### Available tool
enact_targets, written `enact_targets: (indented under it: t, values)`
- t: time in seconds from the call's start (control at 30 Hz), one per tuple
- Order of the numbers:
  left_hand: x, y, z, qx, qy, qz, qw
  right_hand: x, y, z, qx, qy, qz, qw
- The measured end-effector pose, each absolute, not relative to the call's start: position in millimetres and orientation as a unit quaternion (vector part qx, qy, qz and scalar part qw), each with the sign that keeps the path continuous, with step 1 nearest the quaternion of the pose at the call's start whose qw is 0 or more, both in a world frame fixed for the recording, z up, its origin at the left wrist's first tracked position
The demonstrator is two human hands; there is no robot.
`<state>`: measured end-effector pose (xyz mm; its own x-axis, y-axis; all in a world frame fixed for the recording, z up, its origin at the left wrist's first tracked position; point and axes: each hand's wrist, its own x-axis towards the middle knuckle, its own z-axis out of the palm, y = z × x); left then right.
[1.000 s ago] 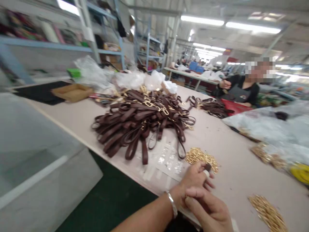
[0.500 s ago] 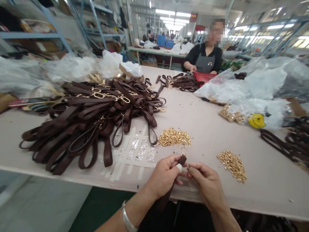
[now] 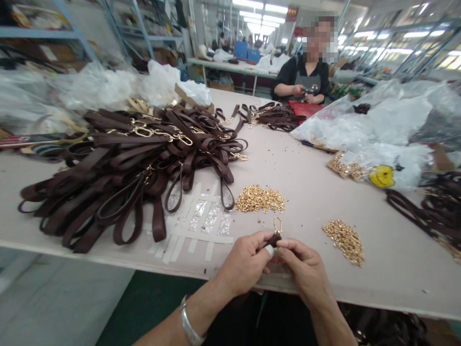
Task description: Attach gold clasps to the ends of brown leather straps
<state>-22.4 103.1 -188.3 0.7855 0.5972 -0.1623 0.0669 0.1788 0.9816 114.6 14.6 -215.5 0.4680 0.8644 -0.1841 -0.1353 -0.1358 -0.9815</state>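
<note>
My left hand (image 3: 245, 262) and my right hand (image 3: 306, 271) meet at the table's near edge, both pinching the end of a dark brown strap (image 3: 274, 240). A gold clasp (image 3: 277, 224) stands up from that strap end. My left thumb wears white tape and my wrist a silver bangle. Just beyond my hands lie two heaps of small gold metal parts, one heap (image 3: 260, 199) ahead and another heap (image 3: 344, 240) to the right. A big pile of brown straps (image 3: 126, 163) with gold clasps covers the table's left side.
Strips of clear tape (image 3: 201, 223) are stuck on the table in front of the pile. Plastic bags (image 3: 370, 125) and a yellow tape roll (image 3: 382, 177) sit at the right, more straps (image 3: 432, 211) beyond. A person in black (image 3: 306, 79) works at the far end beside another strap bundle (image 3: 273, 117).
The view swung from the left side of the table to straight ahead. My hands stayed together on the strap end, and the right fingers closed in nearer the clasp.
</note>
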Motion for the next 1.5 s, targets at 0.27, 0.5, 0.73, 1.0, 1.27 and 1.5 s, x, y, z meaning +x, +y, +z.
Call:
enact_targets:
  t: [0.27, 0.5, 0.73, 1.0, 1.27, 1.5]
  values:
    - [-27.0, 98.1, -189.1, 0.654, 0.287, 0.197, 0.672, 113.4, 14.9, -217.2, -0.618, -0.297, 0.430, 0.587]
    - [-31.3, 95.0, -183.0, 0.785, 0.282, 0.196, 0.516, 106.0, 14.3, -210.2, -0.566, -0.272, 0.444, 0.639]
    - [-21.0, 89.4, -190.3, 0.766, 0.281, 0.200, 0.543, 109.0, 8.9, -217.2, -0.546, -0.238, 0.437, 0.674]
    - [-18.4, 85.3, -192.7, 0.699, 0.312, 0.204, 0.611, 115.8, 5.4, -217.2, -0.592, -0.268, 0.428, 0.628]
    - [-20.7, 89.7, -190.9, 0.722, 0.309, 0.200, 0.585, 112.2, 6.0, -219.6, -0.619, -0.291, 0.395, 0.614]
    - [-23.4, 89.6, -196.3, 0.769, 0.291, 0.199, 0.533, 112.8, 9.4, -218.9, -0.594, -0.301, 0.403, 0.628]
